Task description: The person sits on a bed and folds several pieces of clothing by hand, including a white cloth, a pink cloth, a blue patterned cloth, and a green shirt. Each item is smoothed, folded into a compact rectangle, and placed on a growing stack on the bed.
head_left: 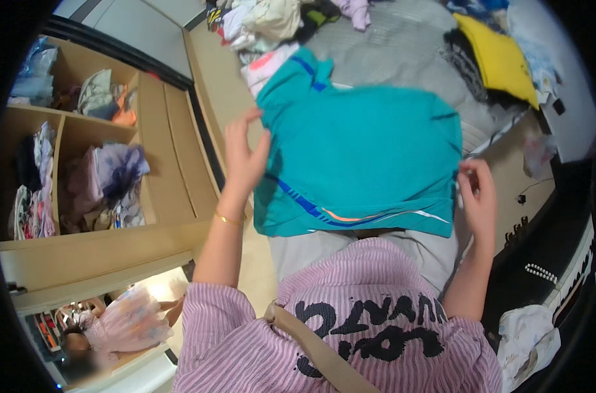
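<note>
A teal T-shirt (pixel 363 141) with blue, orange and white curved stripes lies spread out in front of me, over the near side of the bed and close to my lap. By its left edge is my left hand (pixel 244 149), open, with thumb and fingers apart. A thin gold bangle (pixel 227 219) circles that wrist. At the shirt's right edge, the curled fingers of my right hand (pixel 479 193) pinch the fabric. The shirt's upper left part, with a blue stripe, sticks out toward the far side.
Folded clothes fill an open wooden wardrobe (pixel 170 147) at left. The grey bed (pixel 390 49) bears a clothes pile (pixel 265 23) and a yellow garment (pixel 498 59). A person in a pale pink dress (pixel 131 321) is at lower left. White beads (pixel 541 272) lie on a dark surface at right.
</note>
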Demonstrator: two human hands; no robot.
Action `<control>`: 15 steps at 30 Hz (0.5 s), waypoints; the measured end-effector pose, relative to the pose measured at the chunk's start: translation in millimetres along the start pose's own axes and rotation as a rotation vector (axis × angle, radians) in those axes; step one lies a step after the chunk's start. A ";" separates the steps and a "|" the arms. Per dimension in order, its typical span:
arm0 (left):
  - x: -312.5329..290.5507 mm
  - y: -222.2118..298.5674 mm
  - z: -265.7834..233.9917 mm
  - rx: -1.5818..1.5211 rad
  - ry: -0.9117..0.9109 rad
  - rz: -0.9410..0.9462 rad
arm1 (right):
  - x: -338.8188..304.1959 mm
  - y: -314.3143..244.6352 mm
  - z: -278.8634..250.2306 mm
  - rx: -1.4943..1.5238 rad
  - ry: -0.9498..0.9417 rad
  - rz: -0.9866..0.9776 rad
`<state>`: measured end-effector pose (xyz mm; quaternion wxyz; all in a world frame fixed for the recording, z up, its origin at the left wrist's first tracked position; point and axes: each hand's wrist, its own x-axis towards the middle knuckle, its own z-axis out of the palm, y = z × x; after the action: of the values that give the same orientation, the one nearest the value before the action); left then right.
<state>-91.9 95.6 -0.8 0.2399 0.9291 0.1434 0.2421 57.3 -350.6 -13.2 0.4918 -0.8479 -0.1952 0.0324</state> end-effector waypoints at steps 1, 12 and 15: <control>23.6 1.9 1.8 -0.041 -0.025 -0.104 | 12.6 1.2 2.9 0.025 0.016 -0.017; 157.0 -16.7 85.2 -0.392 -0.199 -0.332 | 106.0 -20.7 32.5 -0.319 -0.020 0.190; 158.1 -25.2 92.4 -0.406 -0.186 -0.389 | 112.3 -19.4 47.1 -0.344 0.057 0.209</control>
<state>85.2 142.6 -24.4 0.4751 0.8353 0.2449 0.1292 143.4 -262.6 -5.6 0.3390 -0.9357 -0.0947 0.0255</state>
